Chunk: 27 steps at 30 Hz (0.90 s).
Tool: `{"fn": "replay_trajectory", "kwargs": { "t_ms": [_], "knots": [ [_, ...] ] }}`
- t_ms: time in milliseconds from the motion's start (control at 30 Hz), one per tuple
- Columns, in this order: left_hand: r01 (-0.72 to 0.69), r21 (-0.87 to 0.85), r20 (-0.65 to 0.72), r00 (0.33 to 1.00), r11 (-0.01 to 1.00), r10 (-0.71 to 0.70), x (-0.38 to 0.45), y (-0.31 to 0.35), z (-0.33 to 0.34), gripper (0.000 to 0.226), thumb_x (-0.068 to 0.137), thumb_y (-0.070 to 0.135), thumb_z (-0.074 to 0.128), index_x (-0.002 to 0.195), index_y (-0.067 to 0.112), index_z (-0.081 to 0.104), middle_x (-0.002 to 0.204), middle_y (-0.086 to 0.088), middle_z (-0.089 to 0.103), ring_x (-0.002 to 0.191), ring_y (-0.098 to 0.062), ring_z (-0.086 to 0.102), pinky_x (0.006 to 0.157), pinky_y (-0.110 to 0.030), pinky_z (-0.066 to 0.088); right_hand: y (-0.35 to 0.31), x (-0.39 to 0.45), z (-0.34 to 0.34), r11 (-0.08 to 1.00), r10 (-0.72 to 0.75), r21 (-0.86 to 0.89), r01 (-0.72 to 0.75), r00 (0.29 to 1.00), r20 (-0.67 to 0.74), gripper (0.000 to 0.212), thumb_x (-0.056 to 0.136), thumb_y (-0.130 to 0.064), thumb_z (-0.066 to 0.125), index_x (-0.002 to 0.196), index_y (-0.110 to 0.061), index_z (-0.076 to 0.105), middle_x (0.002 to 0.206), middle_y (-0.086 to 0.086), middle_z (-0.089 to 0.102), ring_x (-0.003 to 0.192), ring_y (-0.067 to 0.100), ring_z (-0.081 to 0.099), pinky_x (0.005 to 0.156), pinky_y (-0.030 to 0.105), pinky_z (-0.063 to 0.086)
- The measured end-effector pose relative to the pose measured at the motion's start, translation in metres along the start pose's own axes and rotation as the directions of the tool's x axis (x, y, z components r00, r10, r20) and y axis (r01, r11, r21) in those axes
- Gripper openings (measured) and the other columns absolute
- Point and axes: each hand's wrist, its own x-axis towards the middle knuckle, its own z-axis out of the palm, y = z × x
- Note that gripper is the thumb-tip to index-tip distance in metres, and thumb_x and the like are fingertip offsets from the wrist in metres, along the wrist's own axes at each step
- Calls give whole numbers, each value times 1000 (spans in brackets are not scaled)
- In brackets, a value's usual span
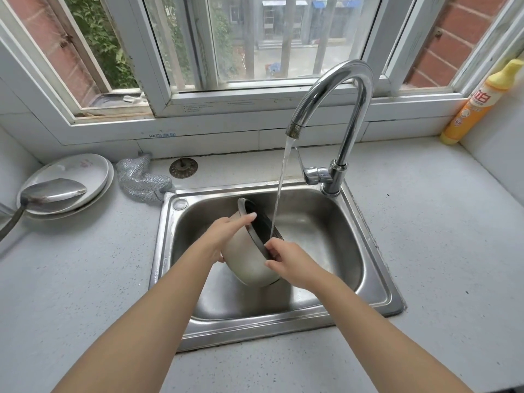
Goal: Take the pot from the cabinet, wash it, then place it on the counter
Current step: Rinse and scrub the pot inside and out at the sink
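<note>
- I am in the washing step: my left hand [224,236] and right hand [286,259] both grip the tilted beige metal pot [249,259] under running water.
- Next I judge: turn it, rinse, then carry to the grey speckled counter [425,251].

We see only part of the ladle [42,194]: handle cut by left edge | pot [249,259] interior mostly hidden | bottle [482,103] label illegible

Left of the sink there's a stack of white plates [71,177] with a big metal ladle [51,191] resting on top — a silvery scrubber [141,180] just beside them. Drain strainer [183,167] near the back wall. Yellow soap bottle [479,103] leans in the far right corner.
</note>
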Motion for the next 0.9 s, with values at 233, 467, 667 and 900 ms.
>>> {"fn": "replay_trajectory", "kwargs": {
  "t_ms": [233,467,667,900],
  "knots": [
    [-72,-87,-78,995,994,65,-3,-6,10,69,77,24,65,141,27,39,142,-3,44,122,-27,47,85,-39,46,1,-2,1,993,46,103,-54,996,78,22,89,-31,57,107,-20,63,101,-3,67,95,14,62,84,28,48],
    [-172,-229,-37,985,958,168,-16,1,5,20,84,6,50,84,23,60,72,1,54,64,-13,49,56,-24,40,40,4,0,919,392,112,-378,905,-166,32,94,-25,46,124,-14,52,123,7,60,106,23,56,83,30,42],
    [-116,-237,10,993,964,122,-14,0,-10,15,78,9,50,76,23,52,73,1,43,74,-18,42,69,-34,39,53,4,2,572,647,628,-527,761,50,15,94,-10,46,79,-10,44,87,10,53,72,20,53,70,31,49],
    [-90,-214,30,995,973,98,-5,-9,-19,23,77,1,49,72,23,52,78,1,50,85,-19,47,87,-47,34,54,1,-1,448,642,799,-400,767,24,20,90,5,47,74,-5,51,72,11,58,63,20,60,50,25,54]
  ]
}}
